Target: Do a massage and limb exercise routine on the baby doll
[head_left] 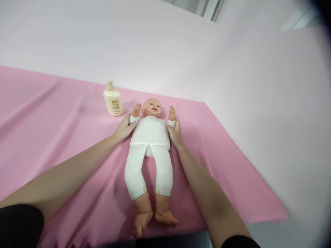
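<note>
A baby doll (150,131) with a white cloth body and plastic head, forearms and feet lies on its back, feet towards me. My left hand (124,128) is closed round the doll's arm on the left, just below its plastic forearm, thumb on top. On the other side my right hand (176,132) grips the doll's other arm in the same way. Both of the doll's hands point up beside its head. Some of my fingers are hidden behind the doll's arms. Left of the doll's head stands a pale yellow pump bottle (113,100) with a printed label, apart from my left hand.
A pink cloth (85,124) with folds covers the table. White walls (129,44) rise behind the table and on the right. The table's front edge lies just below the doll's feet.
</note>
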`<move>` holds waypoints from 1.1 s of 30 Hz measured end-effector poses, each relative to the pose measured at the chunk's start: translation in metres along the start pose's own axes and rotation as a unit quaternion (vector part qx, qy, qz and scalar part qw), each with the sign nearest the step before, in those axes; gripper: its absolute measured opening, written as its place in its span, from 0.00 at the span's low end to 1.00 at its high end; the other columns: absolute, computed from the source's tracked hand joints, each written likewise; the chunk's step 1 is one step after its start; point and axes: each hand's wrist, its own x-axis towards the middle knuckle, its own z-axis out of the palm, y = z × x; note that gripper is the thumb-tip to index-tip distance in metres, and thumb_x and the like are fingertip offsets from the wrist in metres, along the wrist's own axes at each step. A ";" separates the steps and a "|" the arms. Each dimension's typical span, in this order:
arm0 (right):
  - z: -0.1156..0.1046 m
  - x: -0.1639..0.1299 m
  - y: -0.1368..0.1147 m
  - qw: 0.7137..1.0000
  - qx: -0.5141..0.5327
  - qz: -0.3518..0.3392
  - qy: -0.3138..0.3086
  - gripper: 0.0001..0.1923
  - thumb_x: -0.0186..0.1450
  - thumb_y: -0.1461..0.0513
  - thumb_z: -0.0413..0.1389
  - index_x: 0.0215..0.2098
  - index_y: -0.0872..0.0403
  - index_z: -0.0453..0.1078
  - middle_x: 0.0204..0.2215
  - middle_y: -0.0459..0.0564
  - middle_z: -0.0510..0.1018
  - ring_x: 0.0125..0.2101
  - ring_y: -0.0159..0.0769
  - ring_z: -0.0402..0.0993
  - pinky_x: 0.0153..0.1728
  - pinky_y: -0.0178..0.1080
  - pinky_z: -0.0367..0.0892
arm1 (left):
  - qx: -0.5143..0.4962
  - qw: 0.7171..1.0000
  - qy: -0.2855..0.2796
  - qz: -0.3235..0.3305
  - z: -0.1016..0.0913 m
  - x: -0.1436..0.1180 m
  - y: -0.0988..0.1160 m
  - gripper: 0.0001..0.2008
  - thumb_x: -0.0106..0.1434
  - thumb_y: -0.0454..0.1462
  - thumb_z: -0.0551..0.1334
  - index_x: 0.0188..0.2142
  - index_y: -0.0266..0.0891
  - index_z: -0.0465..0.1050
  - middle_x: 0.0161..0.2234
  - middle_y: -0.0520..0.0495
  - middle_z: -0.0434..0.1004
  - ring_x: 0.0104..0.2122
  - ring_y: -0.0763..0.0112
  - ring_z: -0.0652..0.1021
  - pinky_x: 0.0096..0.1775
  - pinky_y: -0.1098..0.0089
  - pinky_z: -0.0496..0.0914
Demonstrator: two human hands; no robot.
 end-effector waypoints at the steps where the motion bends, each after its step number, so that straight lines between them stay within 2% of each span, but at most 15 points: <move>1: 0.000 0.000 0.000 1.000 0.000 0.003 0.000 0.25 0.62 0.57 0.56 0.57 0.48 0.63 0.51 0.53 0.78 0.49 0.44 0.75 0.56 0.52 0.70 | -0.001 1.000 0.000 -0.002 0.000 0.000 0.001 0.30 0.65 0.53 0.60 0.59 0.37 0.64 0.55 0.37 0.76 0.54 0.51 0.77 0.57 0.52 0.72; 18: 0.000 0.000 -0.003 1.000 0.015 0.011 -0.002 0.25 0.61 0.58 0.56 0.57 0.48 0.63 0.53 0.53 0.77 0.52 0.45 0.74 0.59 0.52 0.68 | -0.007 1.000 -0.004 -0.028 0.000 -0.003 0.006 0.33 0.64 0.57 0.60 0.58 0.37 0.63 0.54 0.36 0.77 0.52 0.50 0.78 0.54 0.52 0.73; 33: 0.000 0.000 -0.005 1.000 0.019 0.006 0.000 0.24 0.60 0.58 0.56 0.54 0.48 0.63 0.50 0.53 0.78 0.49 0.44 0.75 0.57 0.52 0.70 | -0.014 0.999 -0.007 -0.030 0.000 -0.002 0.003 0.32 0.64 0.55 0.60 0.59 0.37 0.63 0.55 0.36 0.76 0.53 0.50 0.77 0.56 0.52 0.72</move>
